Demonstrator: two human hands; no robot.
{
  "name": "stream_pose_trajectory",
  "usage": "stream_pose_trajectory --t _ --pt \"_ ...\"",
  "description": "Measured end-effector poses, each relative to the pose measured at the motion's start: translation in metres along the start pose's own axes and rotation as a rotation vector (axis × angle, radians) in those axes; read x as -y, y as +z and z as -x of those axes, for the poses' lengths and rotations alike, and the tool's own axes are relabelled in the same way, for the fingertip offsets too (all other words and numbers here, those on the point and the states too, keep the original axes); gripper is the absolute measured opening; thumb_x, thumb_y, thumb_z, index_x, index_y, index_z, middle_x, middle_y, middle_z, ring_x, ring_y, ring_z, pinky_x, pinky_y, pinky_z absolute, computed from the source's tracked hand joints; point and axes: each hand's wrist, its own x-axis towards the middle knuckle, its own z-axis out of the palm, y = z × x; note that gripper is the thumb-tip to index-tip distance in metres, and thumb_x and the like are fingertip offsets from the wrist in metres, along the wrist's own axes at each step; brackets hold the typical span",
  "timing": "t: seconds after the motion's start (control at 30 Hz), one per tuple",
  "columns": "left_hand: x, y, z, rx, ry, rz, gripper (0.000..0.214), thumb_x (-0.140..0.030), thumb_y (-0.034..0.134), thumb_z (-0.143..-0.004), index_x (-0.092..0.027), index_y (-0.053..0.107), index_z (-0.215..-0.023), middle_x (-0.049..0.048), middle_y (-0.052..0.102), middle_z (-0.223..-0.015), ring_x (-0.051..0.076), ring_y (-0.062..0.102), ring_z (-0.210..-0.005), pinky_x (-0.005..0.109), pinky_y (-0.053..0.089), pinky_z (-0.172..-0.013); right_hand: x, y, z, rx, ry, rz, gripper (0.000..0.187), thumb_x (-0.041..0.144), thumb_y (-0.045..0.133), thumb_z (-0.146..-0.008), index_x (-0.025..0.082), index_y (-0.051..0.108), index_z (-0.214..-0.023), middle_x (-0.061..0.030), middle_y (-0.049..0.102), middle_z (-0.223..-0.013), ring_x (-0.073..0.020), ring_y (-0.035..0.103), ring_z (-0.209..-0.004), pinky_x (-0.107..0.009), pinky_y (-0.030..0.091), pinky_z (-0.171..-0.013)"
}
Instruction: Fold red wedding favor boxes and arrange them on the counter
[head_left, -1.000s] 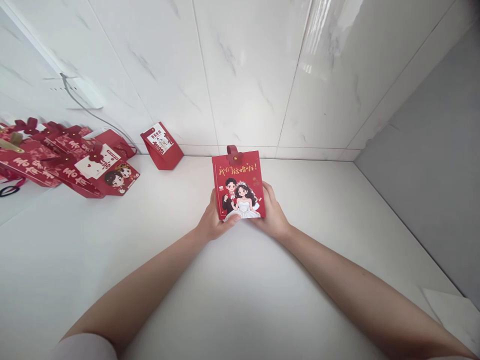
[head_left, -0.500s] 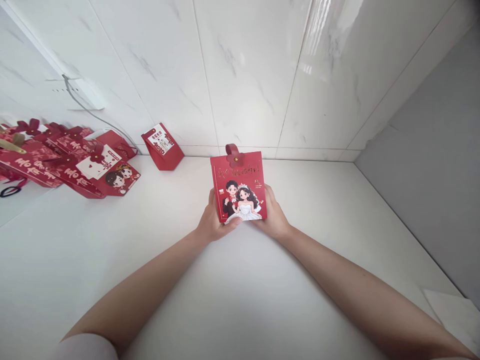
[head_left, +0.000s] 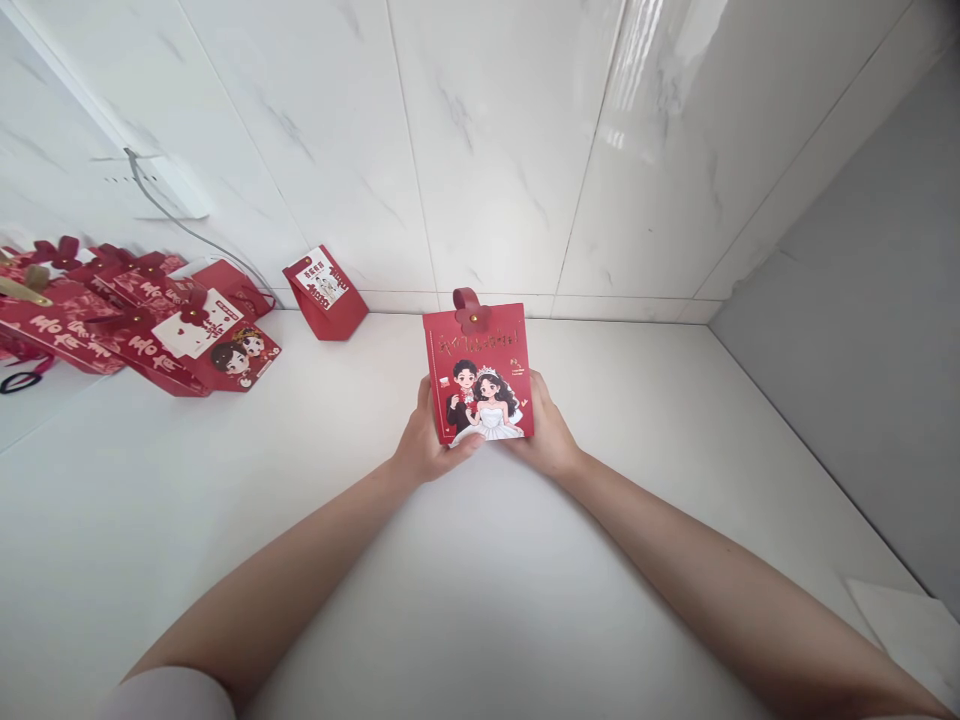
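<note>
Between my two hands stands a red wedding gift box (head_left: pixel 480 375), its front facing me. A cartoon couple and gold lettering decorate that front, and a dark red flower clasp (head_left: pixel 472 318) with a looped strap sits at its top. My left hand (head_left: pixel 431 440) is closed around the lower left side, its thumb lying across the bottom of the front. On the lower right side my right hand (head_left: pixel 551 430) grips the box. Most of the right hand's fingers are hidden behind it.
Several red gift boxes (head_left: pixel 135 325) are heaped at the left by the wall. One more red box (head_left: pixel 330 305) stands apart, nearer the middle. A grey cable (head_left: pixel 187 228) hangs from a wall socket behind the heap. A white sheet-like thing (head_left: pixel 904 630) lies at the lower right.
The gift box has shifted very slightly to the right in my hands. Both hands keep their grip, and everything else stays where it was.
</note>
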Motion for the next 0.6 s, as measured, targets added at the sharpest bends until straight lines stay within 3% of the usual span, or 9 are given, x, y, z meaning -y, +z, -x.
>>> stream_pose_trajectory --t 0.1,0.2,0.27,0.33,0.4,0.47,0.6 --pt "0.001 0.004 0.001 -0.072 -0.102 0.315 0.076 -0.053 0.068 -0.078 -0.029 0.036 -0.142 0.0114 0.048 -0.142 0.033 0.046 -0.132 0.052 0.043 -0.109 0.002 -0.001 -0.001 0.004 -0.035 0.031 0.076 0.029 0.066 -0.082 0.029 0.026 -0.146 -0.0151 0.038 -0.144 -0.0325 0.056 -0.12 -0.043 0.058 -0.082" --pt "0.002 0.006 -0.002 -0.258 -0.27 0.614 0.062 -0.057 0.057 -0.086 -0.03 0.039 -0.139 0.0103 0.054 -0.135 0.029 0.056 -0.124 0.047 0.049 -0.103 0.004 0.0 -0.004 0.07 -0.117 0.042 0.07 0.024 0.062 -0.085 0.03 0.03 -0.147 -0.0141 0.035 -0.148 -0.0291 0.053 -0.125 -0.04 0.057 -0.087" --pt "0.004 0.004 -0.006 -0.39 -0.359 0.638 0.05 -0.05 0.06 -0.086 -0.028 0.047 -0.13 0.0089 0.062 -0.124 0.026 0.063 -0.113 0.043 0.054 -0.097 0.003 0.001 -0.006 0.052 -0.173 0.027 0.055 0.018 0.054 -0.089 0.028 0.04 -0.142 -0.0134 0.035 -0.149 -0.0265 0.05 -0.128 -0.041 0.054 -0.094" --pt "0.007 0.001 -0.008 -0.474 -0.41 0.573 0.04 -0.045 0.065 -0.084 -0.025 0.056 -0.117 0.0069 0.067 -0.112 0.023 0.068 -0.1 0.038 0.057 -0.088 0.0 0.002 -0.007 -0.037 -0.217 0.007 0.041 0.009 0.043 -0.09 0.027 0.057 -0.124 -0.0109 0.043 -0.143 -0.024 0.052 -0.124 -0.043 0.051 -0.096" --pt "0.009 -0.002 -0.009 -0.471 -0.448 0.458 0.036 -0.045 0.07 -0.08 -0.021 0.061 -0.105 0.0055 0.07 -0.099 0.021 0.069 -0.09 0.033 0.058 -0.081 -0.003 0.002 -0.007 -0.14 -0.23 -0.04 0.035 0.003 0.038 -0.087 0.024 0.064 -0.095 -0.0081 0.054 -0.128 -0.022 0.057 -0.115 -0.043 0.051 -0.092" --pt "0.01 -0.003 -0.007 -0.389 -0.476 0.349 0.037 -0.045 0.074 -0.076 -0.018 0.063 -0.098 0.0056 0.071 -0.092 0.021 0.069 -0.084 0.031 0.058 -0.076 -0.001 0.0 -0.007 -0.253 -0.186 -0.115 0.029 0.003 0.038 -0.086 0.022 0.057 -0.078 -0.0068 0.059 -0.112 -0.0207 0.06 -0.105 -0.041 0.052 -0.087" --pt "0.005 0.001 -0.005 -0.209 -0.486 0.234 0.047 -0.042 0.081 -0.066 -0.016 0.063 -0.102 0.0075 0.073 -0.095 0.023 0.07 -0.086 0.034 0.059 -0.075 0.017 -0.017 -0.013 -0.452 -0.138 -0.141 0.015 0.013 0.044 -0.092 0.024 0.054 -0.093 -0.0086 0.057 -0.113 -0.0229 0.059 -0.108 -0.046 0.05 -0.092"
